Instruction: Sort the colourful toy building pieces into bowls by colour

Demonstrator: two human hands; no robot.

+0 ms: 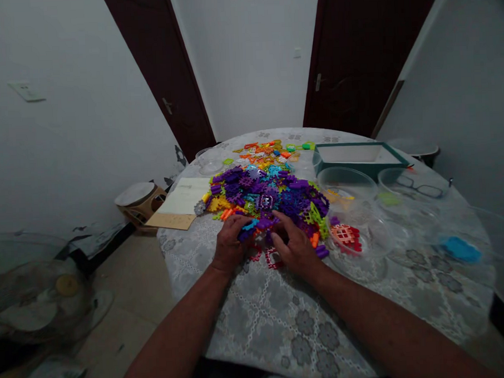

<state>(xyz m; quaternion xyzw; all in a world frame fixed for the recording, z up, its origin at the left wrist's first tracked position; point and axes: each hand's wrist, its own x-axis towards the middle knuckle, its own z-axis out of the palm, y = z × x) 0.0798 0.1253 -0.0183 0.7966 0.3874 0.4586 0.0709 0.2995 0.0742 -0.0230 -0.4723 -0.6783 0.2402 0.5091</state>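
Our grip is half-curled: left hand point(230, 244) against a blue piece point(250, 225), right hand point(297, 245) parted between thumb and forefinger, any hold unclear, beside the pile point(292, 203); pushing deeper could scatter it across the tabletop point(262, 322).

The toy pieces point(272, 185) look like smooth, shiny plastic; the bowls point(362, 185) like glossy, see-through plastic. The tablecloth point(262, 322) looks matt, the paper point(187, 193) dull and smooth, the door point(367, 50) wooden, its handle point(318, 82) metal.
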